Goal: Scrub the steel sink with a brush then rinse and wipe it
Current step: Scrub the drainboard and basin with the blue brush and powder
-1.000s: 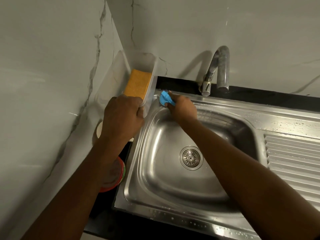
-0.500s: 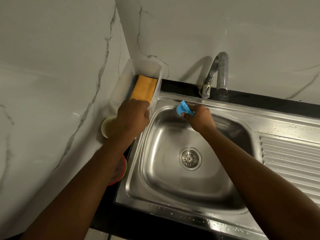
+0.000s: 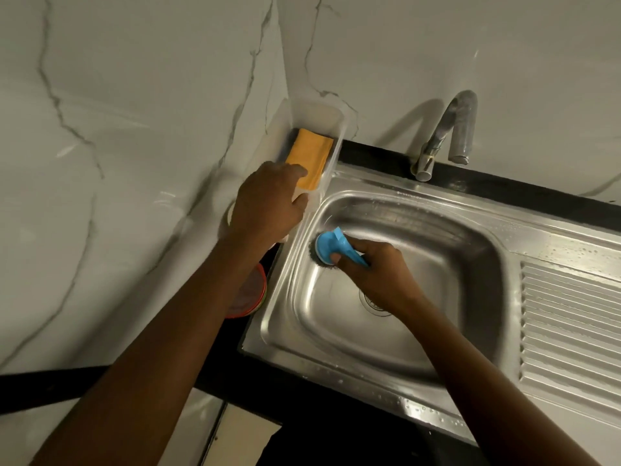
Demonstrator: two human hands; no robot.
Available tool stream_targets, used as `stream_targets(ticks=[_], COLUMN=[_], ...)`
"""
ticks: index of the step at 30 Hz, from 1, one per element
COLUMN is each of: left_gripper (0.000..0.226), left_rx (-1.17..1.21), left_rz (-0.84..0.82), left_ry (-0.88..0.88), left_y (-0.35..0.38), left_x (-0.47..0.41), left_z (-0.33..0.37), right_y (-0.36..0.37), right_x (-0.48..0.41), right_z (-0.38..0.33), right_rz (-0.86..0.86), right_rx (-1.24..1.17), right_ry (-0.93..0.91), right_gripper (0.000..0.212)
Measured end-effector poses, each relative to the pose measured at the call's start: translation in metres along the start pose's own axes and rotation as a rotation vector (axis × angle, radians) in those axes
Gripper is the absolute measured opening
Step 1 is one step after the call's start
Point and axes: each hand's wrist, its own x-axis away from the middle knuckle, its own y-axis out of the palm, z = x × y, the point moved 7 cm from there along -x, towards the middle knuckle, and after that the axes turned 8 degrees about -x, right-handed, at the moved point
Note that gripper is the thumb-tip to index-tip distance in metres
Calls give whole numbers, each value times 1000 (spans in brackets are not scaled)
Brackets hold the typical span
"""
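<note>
The steel sink (image 3: 433, 334) fills the middle and right of the head view. My right hand (image 3: 373, 274) is shut on a blue-handled scrub brush (image 3: 331, 247), whose dark bristles press against the basin's left inner wall. My arm partly hides the drain (image 3: 371, 304). My left hand (image 3: 268, 203) grips the near end of a clear plastic tray (image 3: 331, 129) that holds an orange cloth (image 3: 309, 156), on the counter at the sink's back left corner.
A curved steel tap (image 3: 447, 136) stands behind the basin. The ribbed drainboard (image 3: 571, 331) lies to the right. A red-rimmed round lid or dish (image 3: 250, 297) sits under my left forearm. Marble walls close in at the left and back. The black counter edge (image 3: 369, 428) runs along the front.
My right hand has carried the brush from the sink's back rim down onto the left inner wall of the basin. My left hand stays on the tray. The camera has tilted.
</note>
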Motion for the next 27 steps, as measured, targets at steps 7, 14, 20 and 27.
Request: stream_targets(ticks=[7,14,20,27], left_gripper=[25,25,23,26], left_rx=[39,79,89,139], left_rz=[72,98,90,111], left_ry=[-83,-204,-275,-287], left_y=[-48,-65,-68,-66], left_x=[61,104,131,153], left_z=[-24,-46,-54,-57], right_y=[85,144,167,139], right_x=[12,9,9,22], right_z=[-60,-84,-91,-96], right_rz=[-251,-348,-375,-345], right_rx=[127,347,549,326], right_ry=[-181,-316,-336,-252], right_gripper=[42,28,28,32])
